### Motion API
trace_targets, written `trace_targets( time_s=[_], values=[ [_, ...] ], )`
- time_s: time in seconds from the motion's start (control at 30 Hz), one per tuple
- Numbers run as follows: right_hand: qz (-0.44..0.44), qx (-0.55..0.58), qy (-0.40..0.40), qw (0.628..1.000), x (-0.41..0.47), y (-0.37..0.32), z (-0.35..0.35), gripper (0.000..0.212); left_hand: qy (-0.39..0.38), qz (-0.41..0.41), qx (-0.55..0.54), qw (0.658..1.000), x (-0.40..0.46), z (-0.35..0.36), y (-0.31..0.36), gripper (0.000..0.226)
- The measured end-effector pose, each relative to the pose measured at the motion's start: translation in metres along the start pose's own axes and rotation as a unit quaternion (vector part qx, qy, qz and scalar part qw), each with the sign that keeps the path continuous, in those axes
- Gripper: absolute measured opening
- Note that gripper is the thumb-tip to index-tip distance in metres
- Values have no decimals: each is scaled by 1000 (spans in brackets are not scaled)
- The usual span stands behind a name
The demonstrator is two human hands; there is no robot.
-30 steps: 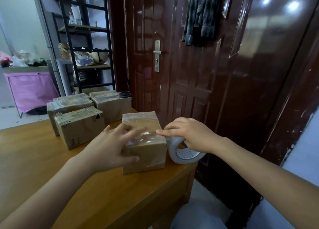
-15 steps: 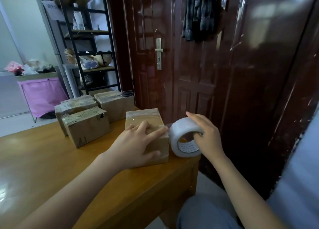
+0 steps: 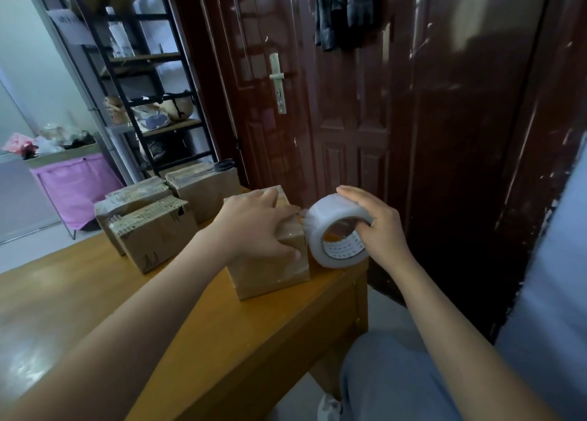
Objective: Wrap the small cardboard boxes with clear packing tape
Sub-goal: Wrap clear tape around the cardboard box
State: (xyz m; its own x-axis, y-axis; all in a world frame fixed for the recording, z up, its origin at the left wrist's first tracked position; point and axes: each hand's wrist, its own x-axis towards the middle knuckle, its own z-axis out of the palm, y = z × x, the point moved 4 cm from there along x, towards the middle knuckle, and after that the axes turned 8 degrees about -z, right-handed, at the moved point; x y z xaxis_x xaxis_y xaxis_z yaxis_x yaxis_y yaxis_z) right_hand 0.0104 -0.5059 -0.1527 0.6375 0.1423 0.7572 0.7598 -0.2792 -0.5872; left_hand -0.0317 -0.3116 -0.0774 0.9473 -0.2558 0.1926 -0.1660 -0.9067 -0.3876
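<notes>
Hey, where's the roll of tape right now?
The tape roll stands on edge at the table's right corner, gripped by the right hand, right beside the box under the left hand.

left hand (image 3: 254,227) lies over the box (image 3: 270,261) near the table (image 3: 254,341) corner. right hand (image 3: 378,230) grips the tape roll (image 3: 330,230) beside it. three more boxes (image 3: 155,227) sit behind, door (image 3: 349,103) beyond.
</notes>
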Motion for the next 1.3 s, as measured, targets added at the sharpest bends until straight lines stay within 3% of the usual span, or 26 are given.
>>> trace_targets(
  time_s=[0.1,0.27,0.37,0.5,0.6,0.7,0.83,0.97,1.1,1.3],
  values=[
    [3,10,-33,999,1,2,-4,83,-47,18,-43,998,10,7,-2,82],
    [4,-23,-154,988,4,1,-13,89,-143,33,-164,975,10,22,-3,92],
    [2,-69,-222,973,13,-8,-17,90,-111,39,-175,977,12,22,-10,99],
    [-27,-125,-275,953,39,-31,-36,85,-33,58,-243,968,9,18,-17,84],
    [-74,-136,-254,955,69,-57,-47,79,72,41,-326,942,9,10,-20,78],
    [-123,-132,-208,961,96,-74,-46,73,152,6,-437,886,6,15,-17,68],
    [-157,-112,-201,960,112,-85,-19,66,203,-3,-586,785,0,52,-21,67],
    [-141,-28,-142,979,112,-90,9,66,230,-18,-641,732,-14,67,-24,65],
    [-59,98,-78,990,93,-82,30,69,256,-2,-654,712,-21,75,-25,55],
    [-6,212,-38,976,63,-76,56,75,267,-7,-635,725,-27,86,-36,50]
  ],
)
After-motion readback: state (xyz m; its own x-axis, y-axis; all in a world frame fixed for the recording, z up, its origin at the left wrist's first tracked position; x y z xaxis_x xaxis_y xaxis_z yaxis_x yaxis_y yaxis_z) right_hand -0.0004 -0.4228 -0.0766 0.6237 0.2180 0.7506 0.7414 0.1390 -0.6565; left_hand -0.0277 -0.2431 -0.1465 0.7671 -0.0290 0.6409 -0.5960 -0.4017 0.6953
